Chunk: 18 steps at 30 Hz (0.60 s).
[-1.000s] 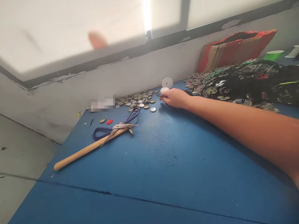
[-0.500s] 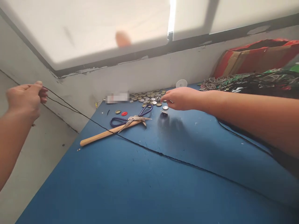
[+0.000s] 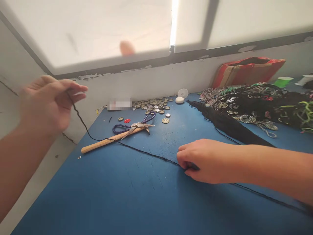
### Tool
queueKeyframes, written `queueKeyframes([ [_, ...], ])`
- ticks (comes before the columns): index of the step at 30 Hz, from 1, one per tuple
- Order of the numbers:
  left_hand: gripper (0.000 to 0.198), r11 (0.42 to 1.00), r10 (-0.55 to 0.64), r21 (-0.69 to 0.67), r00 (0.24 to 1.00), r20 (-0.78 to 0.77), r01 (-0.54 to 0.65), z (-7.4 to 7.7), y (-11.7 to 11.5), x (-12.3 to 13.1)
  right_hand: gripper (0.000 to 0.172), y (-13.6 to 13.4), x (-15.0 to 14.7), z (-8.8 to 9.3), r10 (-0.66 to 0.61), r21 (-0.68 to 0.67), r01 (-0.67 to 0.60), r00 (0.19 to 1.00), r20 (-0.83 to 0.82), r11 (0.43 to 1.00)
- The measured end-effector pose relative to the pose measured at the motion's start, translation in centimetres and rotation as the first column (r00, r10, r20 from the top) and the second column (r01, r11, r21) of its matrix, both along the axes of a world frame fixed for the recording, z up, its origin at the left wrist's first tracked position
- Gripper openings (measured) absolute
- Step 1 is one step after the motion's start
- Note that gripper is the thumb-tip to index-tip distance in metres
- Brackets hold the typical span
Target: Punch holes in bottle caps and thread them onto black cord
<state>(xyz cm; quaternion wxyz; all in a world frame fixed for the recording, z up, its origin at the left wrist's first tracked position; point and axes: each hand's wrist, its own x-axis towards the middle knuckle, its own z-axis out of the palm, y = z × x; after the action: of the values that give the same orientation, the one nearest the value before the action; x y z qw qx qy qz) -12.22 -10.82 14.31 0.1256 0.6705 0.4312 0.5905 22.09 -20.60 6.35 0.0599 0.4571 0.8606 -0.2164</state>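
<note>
A thin black cord (image 3: 149, 153) slants across the blue table, and its upper end rises to my left hand (image 3: 49, 104). That hand is raised at the left, its fingers pinched on the cord. Low over the table, my right hand (image 3: 202, 161) has closed its fingers round the same cord, which runs on behind the wrist to the right. Just beyond, a bottle cap (image 3: 165, 120) lies flat. Blue-handled scissors (image 3: 137, 125) rest across a wooden stick (image 3: 97, 145), with the cord passing over the stick.
Several bottle caps (image 3: 151, 106) are heaped by the wall. A black bundle of cords (image 3: 227, 125) and tangled coloured cords (image 3: 244, 94) cover the right side. Behind them stands a red box (image 3: 246, 73). A white spool (image 3: 182, 94) and a red cap (image 3: 127, 120) sit farther back.
My right hand has come from beside the caps down to the cord, and a bottle cap now lies where it was. My left hand has moved right; the cord between is slacker.
</note>
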Motion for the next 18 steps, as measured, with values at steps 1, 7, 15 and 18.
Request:
queueKeyframes([
  [1, 0.023, 0.99, -0.131, -0.04, 0.99, 0.061, 0.133, -0.4, -0.8, 1.7, 0.009, -0.3, 0.0, -0.4, -0.018, -0.011, 0.018, 1.0, -0.02, 1.0],
  [7, 0.025, 0.726, -0.55, -0.619, 0.794, -0.259, 0.3, -5.3, -4.9, 10.2, 0.006, 0.3, 0.9, -0.1, -0.255, -0.189, 0.205, 0.918, -0.302, 0.96],
  [15, 0.015, 0.781, -0.566, -0.365, 0.326, -0.757, 0.507, -12.2, -5.4, 14.1, 0.015, 0.5, 3.5, 0.5, -0.577, -0.365, 0.475, 0.451, -0.681, 0.801],
  [18, 0.019, 0.758, -0.593, -0.348, 0.358, -0.721, 0.552, -12.2, -5.4, 14.1, 0.019, -0.3, 5.5, -0.3, -0.628, -0.371, 0.618, 0.266, -0.731, 0.693],
])
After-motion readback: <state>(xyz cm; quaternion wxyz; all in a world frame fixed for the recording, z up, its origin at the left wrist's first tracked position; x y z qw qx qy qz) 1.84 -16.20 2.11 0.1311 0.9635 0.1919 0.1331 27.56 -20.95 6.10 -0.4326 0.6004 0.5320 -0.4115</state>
